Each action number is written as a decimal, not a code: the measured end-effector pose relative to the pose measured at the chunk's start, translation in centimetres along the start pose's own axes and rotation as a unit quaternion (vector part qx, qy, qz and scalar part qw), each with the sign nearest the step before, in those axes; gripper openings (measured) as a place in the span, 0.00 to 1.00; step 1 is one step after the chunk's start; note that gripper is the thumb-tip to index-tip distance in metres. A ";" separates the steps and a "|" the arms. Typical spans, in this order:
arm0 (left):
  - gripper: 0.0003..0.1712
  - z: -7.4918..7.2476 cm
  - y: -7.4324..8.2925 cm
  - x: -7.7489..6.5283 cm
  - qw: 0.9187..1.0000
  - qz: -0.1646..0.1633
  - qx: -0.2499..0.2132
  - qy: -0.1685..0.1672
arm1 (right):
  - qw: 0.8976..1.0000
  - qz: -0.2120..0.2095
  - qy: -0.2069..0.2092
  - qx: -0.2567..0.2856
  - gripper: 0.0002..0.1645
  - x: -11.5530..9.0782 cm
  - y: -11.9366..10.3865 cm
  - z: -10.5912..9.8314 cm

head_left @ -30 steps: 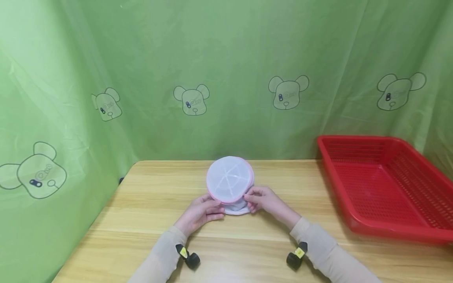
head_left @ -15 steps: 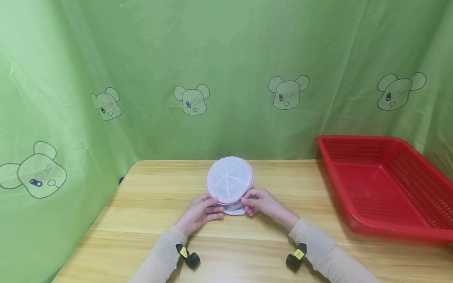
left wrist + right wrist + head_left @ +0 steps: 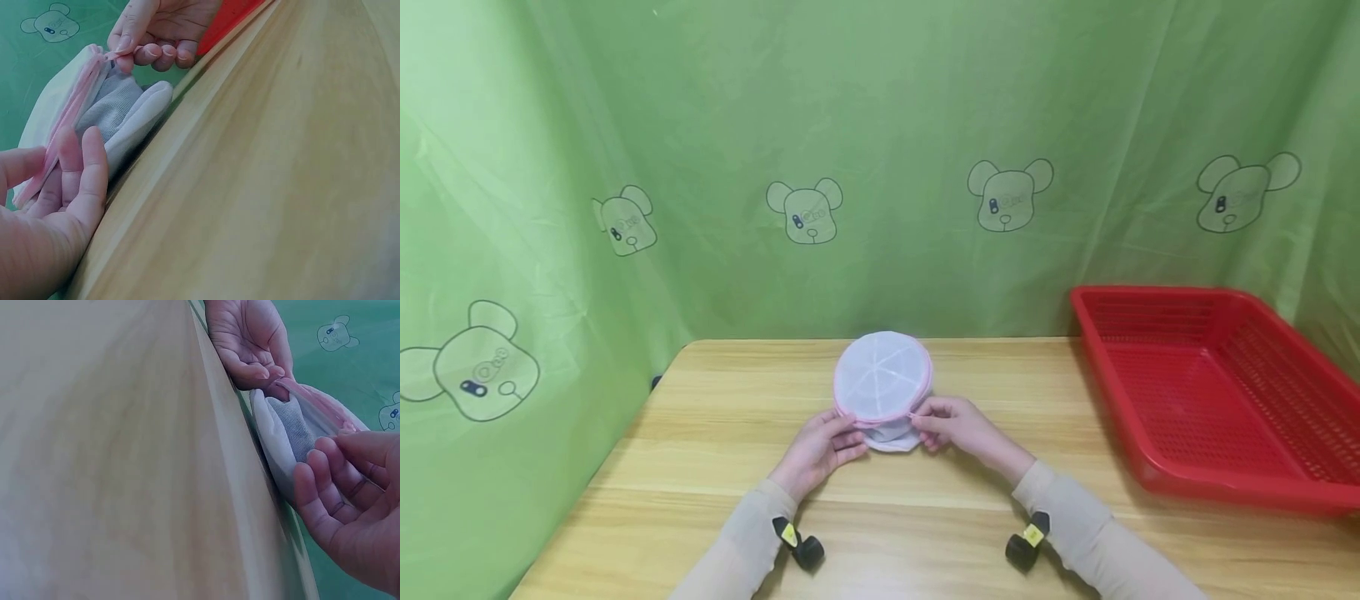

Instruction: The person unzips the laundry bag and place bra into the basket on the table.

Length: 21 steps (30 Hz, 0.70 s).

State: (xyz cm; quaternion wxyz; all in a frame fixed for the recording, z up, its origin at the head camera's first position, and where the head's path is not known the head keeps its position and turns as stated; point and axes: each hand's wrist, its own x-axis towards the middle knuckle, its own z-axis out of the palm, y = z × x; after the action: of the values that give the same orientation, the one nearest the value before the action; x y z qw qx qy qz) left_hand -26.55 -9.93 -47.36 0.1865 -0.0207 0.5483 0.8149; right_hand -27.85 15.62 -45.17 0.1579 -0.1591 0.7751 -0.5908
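Note:
A round white mesh laundry bag (image 3: 882,375) with a pink zipper rim stands at the middle of the table, its flat lid tilted toward me. Seams fan out across that lid, and soft grey-white cloth (image 3: 112,103) bulges below the zipper. On its left, my left hand (image 3: 818,448) pinches the pink zipper (image 3: 70,112) edge between thumb and fingers, the other fingers spread under it. My right hand (image 3: 953,423) pinches the zipper's pink end at the right side with thumb and forefinger. In the right wrist view, its remaining fingers (image 3: 328,481) lie loosely curled against the cloth.
A red plastic basket (image 3: 1150,458) with slotted walls stands at the right of the wooden table (image 3: 737,533). Green curtains (image 3: 880,100) printed with bear heads hang behind and at both sides. A black wrist camera (image 3: 808,552) sits on each sleeve.
The bag has shifted slightly left and its lid leans back a little more. My right hand's pinching fingertips have moved slightly left along the rim; the left hand has followed the bag.

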 end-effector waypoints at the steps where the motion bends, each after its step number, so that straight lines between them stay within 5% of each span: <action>1: 0.18 0.0 0.0 0.0 1.000 0.001 -0.003 0.003 | 1.000 -0.003 0.002 -0.002 0.16 0.0 -0.1 0.0; 21: 0.14 0.2 0.0 0.0 1.000 0.002 -0.010 0.015 | 0.999 -0.011 0.050 0.001 0.16 -0.1 -0.4 -0.2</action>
State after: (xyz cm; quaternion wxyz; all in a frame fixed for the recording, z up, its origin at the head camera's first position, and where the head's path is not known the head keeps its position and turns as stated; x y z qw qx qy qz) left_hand -26.52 -9.74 -47.23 0.1765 -0.0339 0.5432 0.8202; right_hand -27.87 15.72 -44.77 0.1123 -0.1376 0.7799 -0.6002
